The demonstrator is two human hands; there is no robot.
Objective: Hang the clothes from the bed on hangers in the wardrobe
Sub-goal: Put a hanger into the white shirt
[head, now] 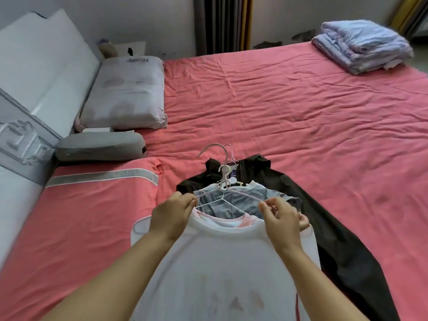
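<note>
**Fitting a white hanger into a white shirt on the bed**

Gripping the two ends of a thin white plastic hanger [228, 199], both hands work at the collar of a white short-sleeved shirt [222, 262] with faint pink marks on its front. The left hand [171, 213] pinches the left arm of the hanger with curled fingers, and the right hand [283, 218] pinches the right arm in the same way; its outer fingers seem also to hold the shirt shoulder, but the view is not clear there. The shirt lies near the front edge of the bed with a pink wrinkled sheet [289, 107]. Under it lie a grey-blue garment [234, 205] and a black jacket [342, 239], which spreads toward the right. More white hanger hooks [216, 150] rest on the jacket collar. At the left edge of the bed are a white pillow [126, 93] and a grey cushion [99, 145]. A folded pale blue quilt [363, 46] sits at the far right corner.
</note>
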